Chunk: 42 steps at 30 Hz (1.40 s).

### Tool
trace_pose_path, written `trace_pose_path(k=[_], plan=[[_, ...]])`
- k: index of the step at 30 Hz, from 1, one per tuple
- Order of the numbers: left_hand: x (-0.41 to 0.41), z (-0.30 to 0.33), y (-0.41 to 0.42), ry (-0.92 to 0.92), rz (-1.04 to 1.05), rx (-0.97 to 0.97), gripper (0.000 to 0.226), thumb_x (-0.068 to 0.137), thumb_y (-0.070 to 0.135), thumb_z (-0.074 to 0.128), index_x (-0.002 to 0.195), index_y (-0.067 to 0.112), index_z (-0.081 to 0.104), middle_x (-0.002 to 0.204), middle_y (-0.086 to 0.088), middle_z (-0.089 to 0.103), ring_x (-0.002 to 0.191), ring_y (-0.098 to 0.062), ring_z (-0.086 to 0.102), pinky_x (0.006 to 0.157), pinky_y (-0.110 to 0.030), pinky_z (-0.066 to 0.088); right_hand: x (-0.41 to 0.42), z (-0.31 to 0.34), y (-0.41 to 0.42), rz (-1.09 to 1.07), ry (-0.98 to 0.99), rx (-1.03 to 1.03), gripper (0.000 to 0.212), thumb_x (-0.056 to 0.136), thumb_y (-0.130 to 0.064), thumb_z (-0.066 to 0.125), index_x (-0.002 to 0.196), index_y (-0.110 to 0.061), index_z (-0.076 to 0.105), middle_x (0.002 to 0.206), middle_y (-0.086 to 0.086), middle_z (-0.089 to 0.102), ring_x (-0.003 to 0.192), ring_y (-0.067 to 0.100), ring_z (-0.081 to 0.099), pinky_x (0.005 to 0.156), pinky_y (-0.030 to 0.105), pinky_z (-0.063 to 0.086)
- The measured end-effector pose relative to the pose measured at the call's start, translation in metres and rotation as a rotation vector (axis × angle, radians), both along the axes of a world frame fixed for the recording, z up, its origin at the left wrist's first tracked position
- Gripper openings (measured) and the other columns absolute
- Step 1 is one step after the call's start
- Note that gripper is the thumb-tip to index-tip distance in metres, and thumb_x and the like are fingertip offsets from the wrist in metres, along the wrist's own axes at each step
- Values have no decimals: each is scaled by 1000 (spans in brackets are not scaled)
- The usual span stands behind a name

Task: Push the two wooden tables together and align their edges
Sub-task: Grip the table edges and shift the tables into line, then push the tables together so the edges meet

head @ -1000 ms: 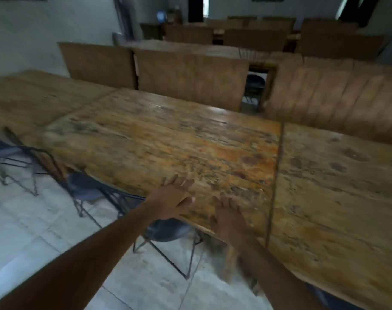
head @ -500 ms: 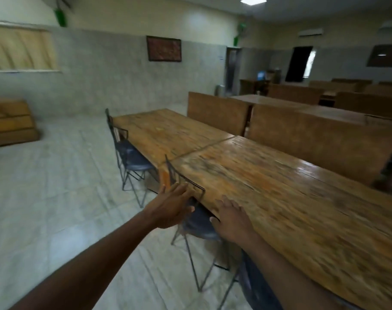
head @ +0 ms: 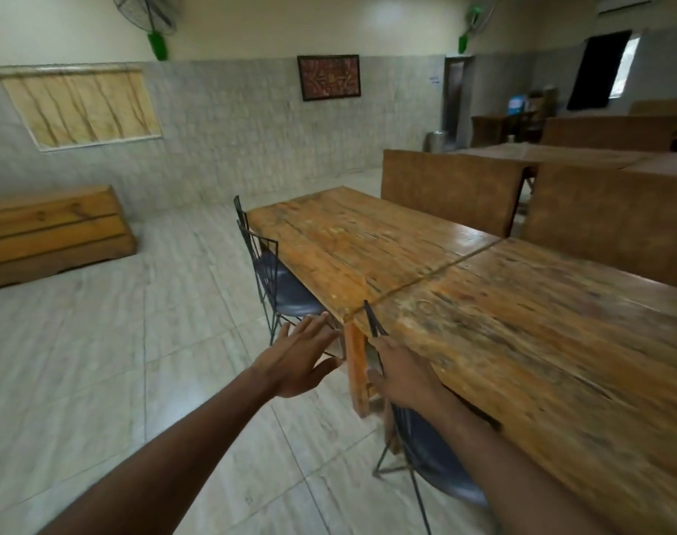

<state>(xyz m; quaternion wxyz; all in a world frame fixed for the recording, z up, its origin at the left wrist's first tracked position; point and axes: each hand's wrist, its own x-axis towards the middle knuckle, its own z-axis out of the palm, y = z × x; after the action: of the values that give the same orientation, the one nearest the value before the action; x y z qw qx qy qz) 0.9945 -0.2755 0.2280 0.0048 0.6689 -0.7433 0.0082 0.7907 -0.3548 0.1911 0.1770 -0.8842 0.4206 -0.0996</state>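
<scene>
Two worn wooden tables stand end to end: the far table [head: 367, 241] and the near table [head: 541, 341]. A thin dark seam runs between them, and their front corners look slightly offset. My left hand [head: 302, 357] hovers with fingers spread, just left of the far table's front corner and its orange leg [head: 356, 368], touching nothing. My right hand [head: 402, 374] lies with fingers stretched along the near table's front edge, right behind the top of a wire chair back; whether it touches the edge is unclear.
Two wire chairs with blue seats are tucked under the front edge, one [head: 282, 287] at the far table, one [head: 437, 457] below my right arm. Wooden panels [head: 448, 191] stand behind the tables. A low wooden bench [head: 51, 233] sits by the left wall, across tiled floor.
My view has swung left along the tables. Both hands left the tabletop and now sit at the front edge near the seam, the left one off the table.
</scene>
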Motion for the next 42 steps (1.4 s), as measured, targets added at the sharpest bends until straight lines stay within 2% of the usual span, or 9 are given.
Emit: trace_pose_path(k=[3, 7, 14, 18, 23, 27, 30, 37, 42], plan=[[42, 1, -70, 3, 11, 54, 62, 102, 55, 35, 157, 28, 22, 170, -11, 4, 155, -32, 6, 120, -65, 15, 60, -12, -68, -7, -30, 54, 60, 97, -44, 51, 148, -17, 35, 149, 7, 47, 125, 28, 55, 92, 40, 49], [91, 2, -152, 18, -9, 79, 65, 100, 59, 30, 157, 28, 22, 170, -11, 3, 155, -34, 8, 120, -65, 15, 126, -21, -142, -19, -66, 87, 60, 97, -42, 52, 148, -15, 36, 152, 7, 44, 129, 29, 53, 93, 41, 49], [167, -20, -292, 24, -81, 169, 79, 92, 71, 19, 156, 26, 25, 169, -11, 5, 154, -33, 10, 119, -66, 18, 195, -49, -261, -101, -95, 139, 73, 99, -48, 49, 156, -14, 20, 169, 13, -2, 132, 34, 51, 94, 43, 52], [200, -61, -399, 13, -212, 222, 90, 86, 79, 6, 156, 26, 24, 170, -11, 2, 155, -34, 8, 119, -65, 15, 224, -92, -333, -297, -86, 174, 75, 100, -46, 47, 157, -10, 15, 168, 15, -9, 148, 36, 30, 101, 46, 50], [200, -125, -536, -50, -458, 337, 81, 92, 69, 13, 159, 24, 16, 169, -13, -7, 155, -37, 3, 118, -64, 12, 257, -153, -399, -568, -138, 196, 70, 100, -35, 47, 157, -9, 15, 168, 14, 1, 150, 36, 26, 96, 40, 51], [177, -172, -600, -74, -628, 442, 69, 104, 55, 27, 160, 20, 6, 168, -14, -17, 154, -38, -9, 120, -64, 5, 269, -186, -421, -882, -185, 300, 67, 96, -26, 44, 155, -17, 14, 157, 19, 37, 117, 35, 61, 64, 24, 44], [169, -204, -616, -22, -774, 484, 74, 101, 60, 29, 160, 27, -2, 167, -9, -20, 153, -37, -14, 121, -63, -2, 261, -208, -426, -1074, -144, 206, 62, 99, -33, 35, 155, -10, 28, 163, 15, 30, 147, 31, 36, 112, 42, 42], [187, -269, -628, -11, -951, 330, 111, 75, 96, 30, 159, 32, -4, 167, -3, -23, 150, -36, -26, 113, -75, -8, 232, -237, -423, -1104, -33, -61, 50, 97, -30, 49, 145, -15, 49, 148, 7, 52, 134, 27, 46, 105, 44, 45], [192, -283, -630, -34, -1011, 241, 136, 61, 105, 29, 159, 18, -9, 167, -10, -23, 149, -37, -29, 111, -76, -8, 227, -252, -428, -1080, 19, -86, 58, 98, -34, 41, 154, -17, 35, 163, 5, 33, 152, 25, 23, 122, 51, 21]])
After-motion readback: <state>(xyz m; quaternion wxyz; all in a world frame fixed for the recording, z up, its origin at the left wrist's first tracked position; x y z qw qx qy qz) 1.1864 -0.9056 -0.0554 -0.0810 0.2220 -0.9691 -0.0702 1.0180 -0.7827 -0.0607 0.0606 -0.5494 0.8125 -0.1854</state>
